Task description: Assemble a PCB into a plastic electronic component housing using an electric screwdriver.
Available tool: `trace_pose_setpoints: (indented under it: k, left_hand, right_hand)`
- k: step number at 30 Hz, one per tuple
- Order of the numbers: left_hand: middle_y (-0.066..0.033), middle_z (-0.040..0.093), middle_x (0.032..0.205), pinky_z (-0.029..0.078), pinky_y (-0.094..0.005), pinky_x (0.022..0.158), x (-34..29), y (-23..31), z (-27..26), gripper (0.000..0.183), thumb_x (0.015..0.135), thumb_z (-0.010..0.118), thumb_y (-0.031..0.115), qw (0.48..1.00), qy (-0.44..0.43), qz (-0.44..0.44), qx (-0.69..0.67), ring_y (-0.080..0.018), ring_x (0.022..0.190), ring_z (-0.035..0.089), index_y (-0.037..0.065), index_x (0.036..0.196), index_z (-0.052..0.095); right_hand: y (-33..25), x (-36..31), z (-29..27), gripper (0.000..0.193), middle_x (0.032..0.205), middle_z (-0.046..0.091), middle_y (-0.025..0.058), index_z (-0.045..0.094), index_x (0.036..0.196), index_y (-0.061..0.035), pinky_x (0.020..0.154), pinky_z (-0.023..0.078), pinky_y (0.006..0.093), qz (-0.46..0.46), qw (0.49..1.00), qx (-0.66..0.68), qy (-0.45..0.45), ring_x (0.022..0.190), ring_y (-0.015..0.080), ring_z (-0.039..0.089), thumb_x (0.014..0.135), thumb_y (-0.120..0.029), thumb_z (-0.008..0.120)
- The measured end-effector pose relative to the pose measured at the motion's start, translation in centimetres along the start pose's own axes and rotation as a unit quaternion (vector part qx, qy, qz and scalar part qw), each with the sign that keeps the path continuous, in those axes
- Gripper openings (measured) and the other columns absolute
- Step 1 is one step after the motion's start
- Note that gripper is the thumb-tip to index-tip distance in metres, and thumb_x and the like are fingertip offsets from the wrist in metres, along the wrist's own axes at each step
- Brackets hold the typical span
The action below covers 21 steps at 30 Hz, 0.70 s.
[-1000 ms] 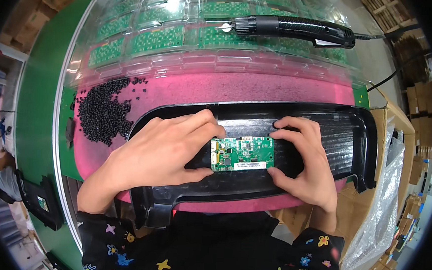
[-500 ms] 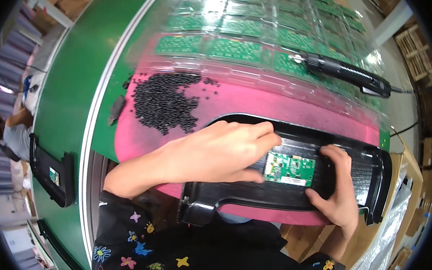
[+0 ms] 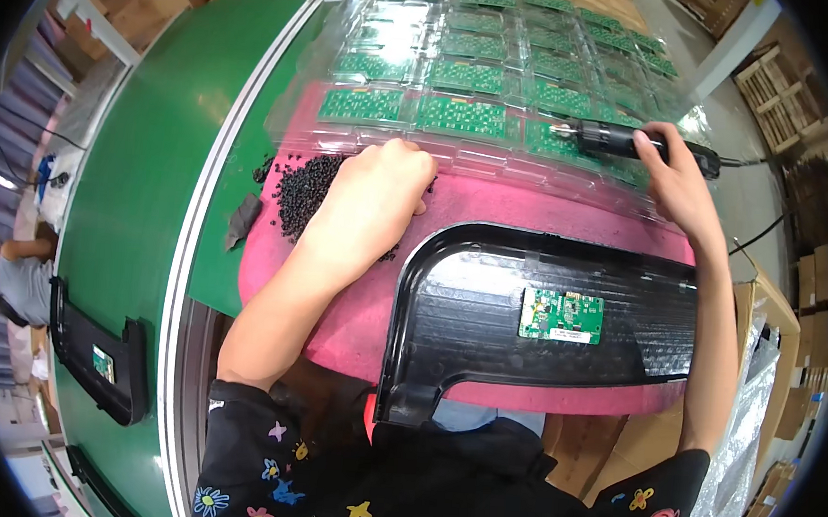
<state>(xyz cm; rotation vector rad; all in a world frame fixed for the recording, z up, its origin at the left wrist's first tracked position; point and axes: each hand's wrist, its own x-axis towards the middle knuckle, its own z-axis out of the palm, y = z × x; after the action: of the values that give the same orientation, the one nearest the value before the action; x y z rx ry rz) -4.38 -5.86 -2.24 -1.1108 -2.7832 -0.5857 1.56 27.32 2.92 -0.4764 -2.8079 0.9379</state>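
Elec. screwdriver (image 3: 609, 139) under R hand (image 3: 679, 183)

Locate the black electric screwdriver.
The black electric screwdriver is upper right in the head view, over the clear plastic tray's right side, with the right hand at it.

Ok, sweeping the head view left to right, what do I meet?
Far-left black plastic shell → dark grey irregular lump → curled left hand → white-labelled green rectangular circuit board → right hand → stacked brown cardboard boxes.
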Motion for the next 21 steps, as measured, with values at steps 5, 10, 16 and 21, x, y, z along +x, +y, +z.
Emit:
trace_pose_setpoints:
  k: [5, 10, 16, 21]
  left_hand:
    - [-0.0204, 0.064, 0.079, 0.051, -0.0468, 0.072, -0.3, -0.5, 0.4, 0.009, 0.071, 0.064, 0.0, 0.999, -0.007, -0.003, 0.043, -0.0387, 0.079, 0.064, 0.0, 0.08, 0.066]
    - [-0.0207, 0.065, 0.081, 0.05, -0.0469, 0.074, -0.3, -0.6, 0.6, 0.01, 0.071, 0.062, -0.001, 0.999, -0.011, -0.022, 0.029, -0.0395, 0.082, 0.063, -0.003, 0.08, 0.063]
    - [-0.0127, 0.067, 0.079, 0.052, -0.0285, 0.067, 1.1, 2.2, -1.8, 0.014, 0.071, 0.069, -0.004, 0.976, 0.055, 0.034, -0.208, -0.0192, 0.073, 0.066, -0.003, 0.085, 0.067]
    - [-0.011, 0.068, 0.089, 0.053, -0.0263, 0.072, 0.6, 5.9, -0.8, 0.015, 0.073, 0.073, -0.011, 0.803, -0.015, 0.057, -0.593, -0.0163, 0.081, 0.065, -0.005, 0.086, 0.069]
  right_hand:
    - [-3.7, -0.8, 0.8, 0.043, 0.066, 0.06, 0.0065, 0.055, 0.114, -0.0047, 0.053, 0.044, 0.0247, 0.066, 0.99, 0.121, -0.017, 0.061, 0.0104, 0.058, 0.096, -0.044, 0.057]
    - [-4.8, -4.3, 1.8, 0.039, 0.124, 0.054, 0.0197, 0.041, 0.133, -0.0111, 0.064, 0.054, 0.0296, -0.196, 0.889, 0.379, 0.166, 0.084, 0.016, 0.062, 0.096, -0.014, 0.053]
    - [-6.8, -8.4, 0.7, 0.041, 0.096, 0.053, 0.0062, 0.041, 0.13, -0.002, 0.056, 0.042, 0.0257, -0.264, 0.78, 0.526, 0.211, 0.06, 0.0097, 0.044, 0.097, -0.023, 0.051]
    - [-7.5, -10.3, -0.1, 0.04, 0.069, 0.043, -0.0018, 0.046, 0.107, -0.0037, 0.062, 0.035, 0.0257, -0.22, 0.659, 0.717, 0.058, 0.056, 0.0084, 0.038, 0.094, -0.04, 0.054]
